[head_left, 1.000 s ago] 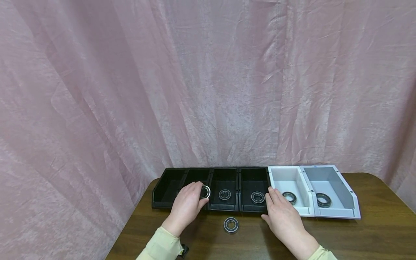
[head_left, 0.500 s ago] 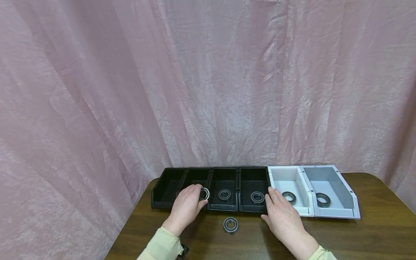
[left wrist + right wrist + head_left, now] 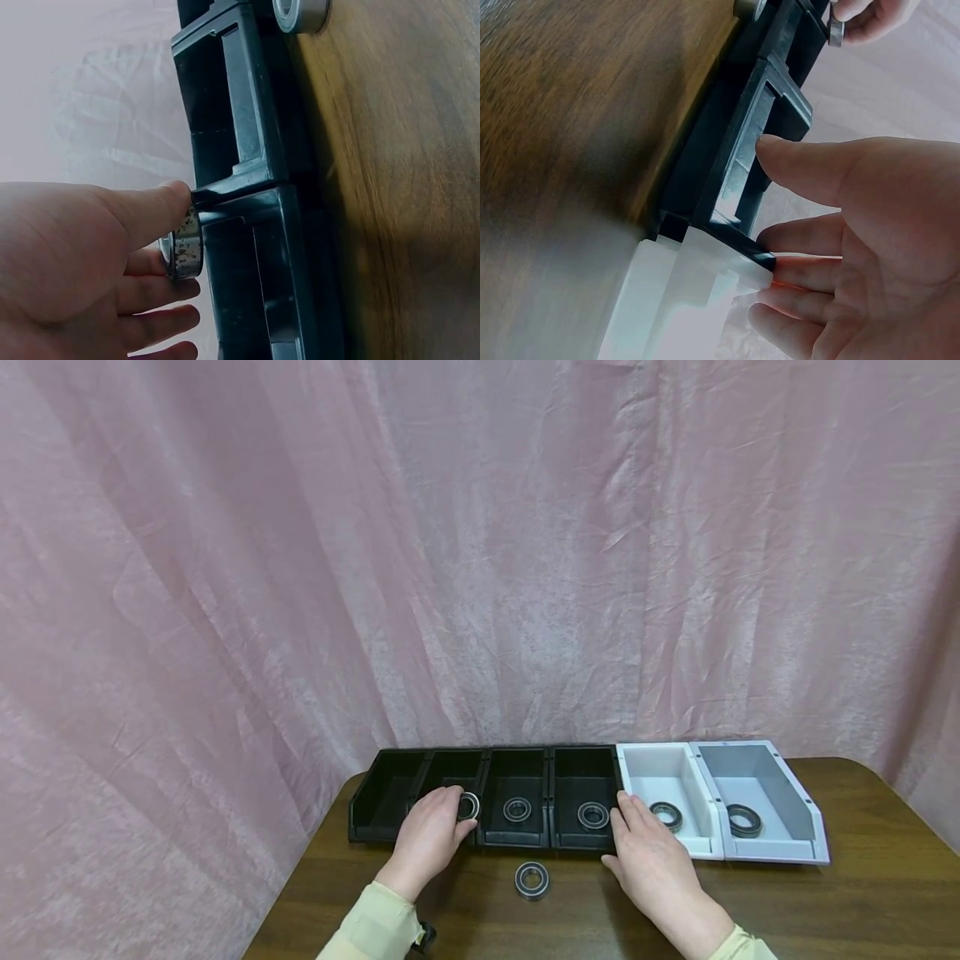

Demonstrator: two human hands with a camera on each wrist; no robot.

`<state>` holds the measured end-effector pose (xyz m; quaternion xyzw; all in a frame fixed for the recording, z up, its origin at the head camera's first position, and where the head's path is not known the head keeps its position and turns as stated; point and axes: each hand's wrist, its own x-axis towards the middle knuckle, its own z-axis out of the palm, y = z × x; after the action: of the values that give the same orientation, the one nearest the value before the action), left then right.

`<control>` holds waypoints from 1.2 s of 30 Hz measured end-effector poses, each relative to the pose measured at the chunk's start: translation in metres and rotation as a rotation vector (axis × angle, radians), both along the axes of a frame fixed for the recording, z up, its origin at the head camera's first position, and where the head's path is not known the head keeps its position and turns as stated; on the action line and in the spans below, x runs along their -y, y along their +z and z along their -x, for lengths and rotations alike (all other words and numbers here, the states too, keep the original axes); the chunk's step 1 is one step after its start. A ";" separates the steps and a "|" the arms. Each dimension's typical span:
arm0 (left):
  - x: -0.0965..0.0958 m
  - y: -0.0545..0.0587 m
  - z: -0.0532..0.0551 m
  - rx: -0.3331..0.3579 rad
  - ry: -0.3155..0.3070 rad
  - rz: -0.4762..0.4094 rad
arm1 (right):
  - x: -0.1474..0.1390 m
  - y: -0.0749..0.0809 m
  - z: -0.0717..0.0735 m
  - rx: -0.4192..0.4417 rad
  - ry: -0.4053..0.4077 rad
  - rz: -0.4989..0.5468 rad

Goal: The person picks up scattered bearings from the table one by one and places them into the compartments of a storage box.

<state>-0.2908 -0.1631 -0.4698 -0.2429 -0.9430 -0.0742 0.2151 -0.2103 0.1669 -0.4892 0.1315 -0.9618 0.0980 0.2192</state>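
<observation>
My left hand pinches a metal ball bearing between thumb and fingers, over the second black bin from the left. Seen in the left wrist view, the bearing stands on edge by the bin rim, its outer ring speckled with dark spots. My right hand has its fingers extended at the wall where the rightmost black bin meets the white bin. Its thumb lies near the black bin's front edge. Another bearing lies flat on the table in front of the bins.
Bearings lie in the third black bin, the fourth black bin, the white bin and the pale grey bin. The bins form one row along the wooden table. A pink curtain hangs behind them.
My left hand has lowered slightly and the bearing in it has shifted a little to the left. The right hand stays in place.
</observation>
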 end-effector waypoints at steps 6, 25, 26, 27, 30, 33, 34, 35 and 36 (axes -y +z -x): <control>0.002 0.002 0.002 0.007 0.029 0.006 | 0.000 0.002 0.000 -0.005 -0.002 0.006; 0.015 0.001 0.016 0.084 0.131 0.016 | 0.000 -0.001 0.000 -0.042 -0.002 0.006; 0.016 0.000 0.017 0.093 0.139 0.018 | 0.000 -0.001 0.000 -0.040 -0.002 0.005; 0.016 0.000 0.018 0.102 0.146 0.020 | 0.000 -0.001 0.000 -0.040 -0.001 0.004; 0.018 -0.002 0.022 0.125 0.164 0.034 | 0.000 -0.001 0.001 -0.039 0.000 0.000; 0.019 -0.005 0.026 0.148 0.177 0.044 | 0.000 -0.001 0.000 -0.032 0.000 0.004; 0.019 -0.006 0.027 0.156 0.181 0.048 | 0.000 -0.001 0.000 -0.029 0.000 0.006; 0.020 -0.007 0.028 0.163 0.185 0.050 | 0.000 -0.001 0.000 -0.026 0.001 0.009; 0.020 -0.008 0.029 0.169 0.187 0.051 | 0.000 -0.001 0.000 -0.024 0.001 0.010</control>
<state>-0.3194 -0.1832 -0.4779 -0.1521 -0.9779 -0.0498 0.1347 -0.2100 0.1669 -0.4902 0.1321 -0.9585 0.1013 0.2316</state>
